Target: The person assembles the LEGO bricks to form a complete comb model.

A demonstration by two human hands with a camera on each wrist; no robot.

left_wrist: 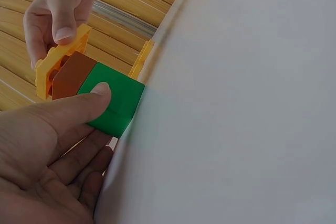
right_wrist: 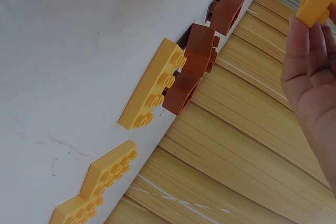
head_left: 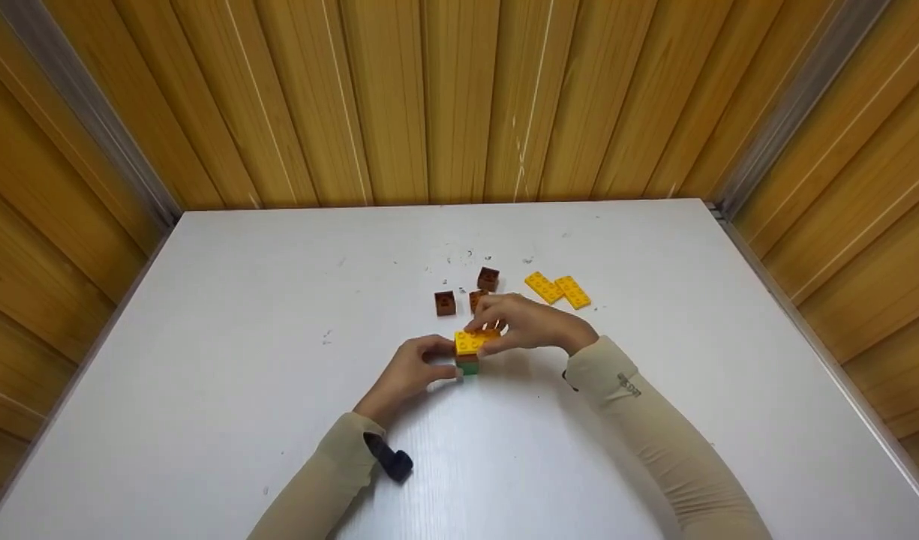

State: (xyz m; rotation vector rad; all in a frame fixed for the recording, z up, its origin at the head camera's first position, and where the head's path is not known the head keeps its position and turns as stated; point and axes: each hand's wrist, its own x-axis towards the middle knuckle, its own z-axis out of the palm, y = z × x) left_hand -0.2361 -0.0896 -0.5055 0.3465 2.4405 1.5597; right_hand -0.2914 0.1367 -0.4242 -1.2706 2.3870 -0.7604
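Observation:
Near the middle of the table, my left hand (head_left: 410, 371) holds a green toy building brick (left_wrist: 123, 98), its thumb flat against one side. A brown brick (left_wrist: 74, 73) sits directly on the green one. My right hand (head_left: 533, 322) pinches a yellow studded plate (head_left: 468, 342) between thumb and fingers over the brown brick. In the left wrist view, that plate lies at a slant against the brown brick's studs, with a gap showing along one side. The right wrist view catches the plate's end and the hand's fingers (right_wrist: 310, 51) at its upper right corner.
Beyond the hands stand several loose brown bricks (head_left: 445, 304). Two yellow plates (head_left: 543, 287) lie to their right, touching at their edges. Another yellow plate (right_wrist: 149, 90) appears beside the brown bricks in the right wrist view. Wood-patterned panels (head_left: 459, 97) enclose the white table (head_left: 279, 285).

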